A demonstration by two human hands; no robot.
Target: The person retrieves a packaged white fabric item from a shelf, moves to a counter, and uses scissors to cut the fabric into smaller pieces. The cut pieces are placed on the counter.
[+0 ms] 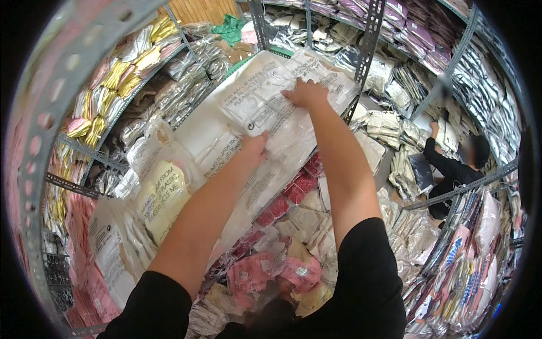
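Observation:
A flat clear plastic bag [248,116] with dark printing lies on a white stack of similar printed bags [195,133] on the rack shelf ahead of me. My left hand [255,147] is at the bag's near edge, its fingers closed on the plastic and partly hidden. Farther up and to the right, my right hand [306,93] rests on the bags with its fingers spread. Left of my left forearm, a bulging bag with a pale yellow item [164,183] leans among more clear bags.
Metal posts [370,51] of the rack stand beside the stack. Pink packed garments [257,274] and red bundles [296,189] lie below my arms. Shelves of bagged garments [121,73] surround me. At the right, a person in black [457,169] reaches toward a shelf.

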